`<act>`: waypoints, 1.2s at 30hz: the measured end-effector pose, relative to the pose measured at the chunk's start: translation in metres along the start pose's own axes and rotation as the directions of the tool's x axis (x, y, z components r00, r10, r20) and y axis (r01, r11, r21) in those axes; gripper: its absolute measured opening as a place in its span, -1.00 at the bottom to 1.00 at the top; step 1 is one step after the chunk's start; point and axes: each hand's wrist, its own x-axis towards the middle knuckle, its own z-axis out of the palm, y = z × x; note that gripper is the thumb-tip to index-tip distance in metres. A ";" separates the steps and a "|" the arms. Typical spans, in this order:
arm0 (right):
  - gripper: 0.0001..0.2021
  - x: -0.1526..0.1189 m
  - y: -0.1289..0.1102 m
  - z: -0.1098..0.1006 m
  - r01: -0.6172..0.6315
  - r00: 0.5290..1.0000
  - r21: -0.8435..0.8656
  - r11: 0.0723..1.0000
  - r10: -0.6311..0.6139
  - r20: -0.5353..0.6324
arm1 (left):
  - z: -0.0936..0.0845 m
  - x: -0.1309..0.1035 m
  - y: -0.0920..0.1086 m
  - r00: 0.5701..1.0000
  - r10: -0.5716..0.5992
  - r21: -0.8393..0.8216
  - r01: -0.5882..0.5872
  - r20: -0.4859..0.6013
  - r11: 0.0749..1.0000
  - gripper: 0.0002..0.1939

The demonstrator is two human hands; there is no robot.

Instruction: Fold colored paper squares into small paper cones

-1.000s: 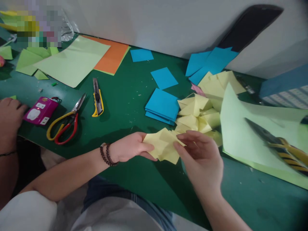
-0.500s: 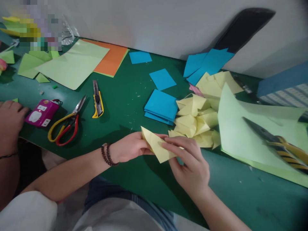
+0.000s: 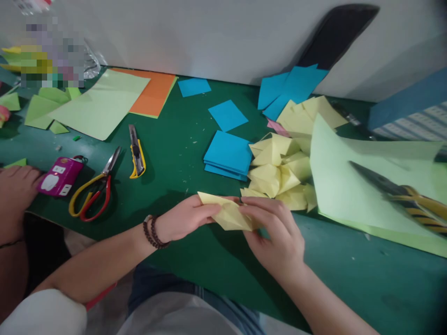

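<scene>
A folded piece of pale yellow paper (image 3: 228,216) is held between both hands above the green table's front part. My left hand (image 3: 186,216) grips its left side, the thumb lying on top. On the right side, my right hand (image 3: 274,232) has its fingers over the paper and its thumb below. Just beyond the hands lie a stack of blue paper squares (image 3: 226,153) and a pile of folded yellow paper pieces (image 3: 279,170).
Scissors (image 3: 94,190), a yellow cutter (image 3: 137,156) and a purple box (image 3: 60,177) lie left, beside another person's hand (image 3: 17,190). Green sheets (image 3: 377,186) with black-and-yellow-handled scissors (image 3: 412,200) lie right. A pale wall (image 3: 209,37) stands behind.
The yellow paper has tilted flatter between my hands, and my left thumb now presses on its top. The whole view has shifted slightly.
</scene>
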 end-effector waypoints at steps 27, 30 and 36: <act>-0.55 -0.002 -0.001 0.001 -0.060 0.998 -0.037 0.998 0.061 0.010 | 0.006 -0.006 -0.001 0.745 0.653 0.880 -0.393 0.135 0.267 -0.81; -0.55 0.000 -0.003 0.000 -0.078 0.997 -0.041 0.996 0.079 0.022 | 0.007 -0.005 0.001 0.742 0.665 0.849 -0.401 0.081 0.344 -0.84; -0.55 0.000 -0.003 0.001 -0.096 0.995 -0.068 0.993 0.098 0.033 | 0.009 -0.004 0.004 0.815 0.576 0.773 -0.327 -0.060 0.544 -0.87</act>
